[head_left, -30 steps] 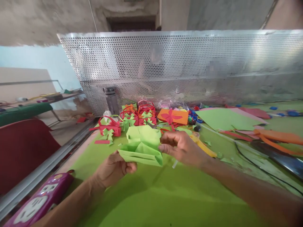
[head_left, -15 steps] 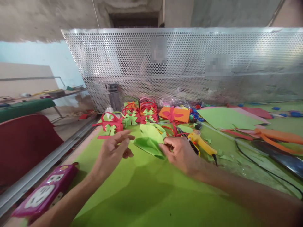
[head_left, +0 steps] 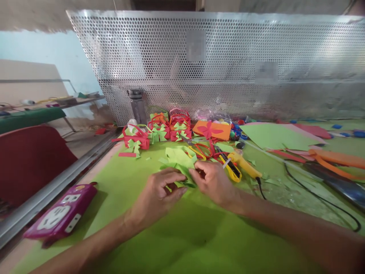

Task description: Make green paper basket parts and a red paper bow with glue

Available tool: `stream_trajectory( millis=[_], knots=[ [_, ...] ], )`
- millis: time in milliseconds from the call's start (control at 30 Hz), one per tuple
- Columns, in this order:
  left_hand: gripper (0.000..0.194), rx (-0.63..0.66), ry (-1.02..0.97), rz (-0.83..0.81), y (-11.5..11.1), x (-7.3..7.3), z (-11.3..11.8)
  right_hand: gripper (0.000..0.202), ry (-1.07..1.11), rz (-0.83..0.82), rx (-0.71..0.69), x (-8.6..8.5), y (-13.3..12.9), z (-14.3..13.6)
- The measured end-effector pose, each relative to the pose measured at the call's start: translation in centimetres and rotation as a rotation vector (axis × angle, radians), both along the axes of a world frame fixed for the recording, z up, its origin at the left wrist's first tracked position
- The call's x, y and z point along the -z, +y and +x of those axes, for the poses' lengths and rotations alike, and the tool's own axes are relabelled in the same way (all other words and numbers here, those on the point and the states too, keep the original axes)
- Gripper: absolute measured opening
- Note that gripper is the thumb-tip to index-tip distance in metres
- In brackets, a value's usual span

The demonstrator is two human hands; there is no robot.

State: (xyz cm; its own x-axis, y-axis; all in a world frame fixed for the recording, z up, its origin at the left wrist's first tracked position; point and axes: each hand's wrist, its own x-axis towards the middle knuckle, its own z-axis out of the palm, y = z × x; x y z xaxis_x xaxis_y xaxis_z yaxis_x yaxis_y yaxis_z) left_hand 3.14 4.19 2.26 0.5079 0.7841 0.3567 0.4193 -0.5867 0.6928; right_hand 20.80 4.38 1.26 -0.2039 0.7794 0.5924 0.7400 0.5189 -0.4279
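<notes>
A light green folded paper piece stands over the green sheet in the middle of the table. My right hand pinches its right edge between thumb and bent fingers. Just in front of the paper is my left hand, its thumb and forefinger curved and apart, with the tips close to the folded lower edge. Whether those fingertips touch the paper is hard to see. Scissors with red-orange and yellow handles lie right behind the paper. A yellow glue gun rests to the right of my right hand.
Several small red paper baskets with green bows stand at the back, beside an orange box and a grey bottle. A magenta case lies at left. Paper sheets and a black cord are at right.
My left hand has moved right, from beside the paper to its front edge. The paper's lower part has been pressed down or turned. The view has tilted slightly downward.
</notes>
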Motion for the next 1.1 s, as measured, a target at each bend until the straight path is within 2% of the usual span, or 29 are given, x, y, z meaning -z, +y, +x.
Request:
stream_trajectory(
  millis=[67,200,300,500,867,1100],
  knots=[
    [0.009,0.012,0.041,0.003,0.0,0.1,0.0,0.032,0.008,0.000,0.002,-0.1,0.0,0.0],
    [0.020,0.040,0.072,-0.006,-0.2,0.2,0.2,0.032,0.015,-0.014,-0.005,0.0,-0.1,0.0],
    [0.018,0.052,0.088,-0.021,-0.2,0.2,0.3,0.031,0.025,-0.027,-0.010,0.1,-0.2,0.0],
    [0.034,-0.063,0.116,0.057,-0.1,0.9,0.5,0.032,0.054,-0.030,-0.010,0.5,0.0,-0.3],
    [0.032,-0.045,0.071,0.003,-0.3,1.1,0.8,0.020,0.086,-0.029,-0.055,0.6,-0.2,-0.2],
    [0.032,-0.114,0.058,-0.025,-0.5,1.1,0.9,0.018,0.134,-0.065,-0.089,0.6,-0.5,-0.2]
  ],
)
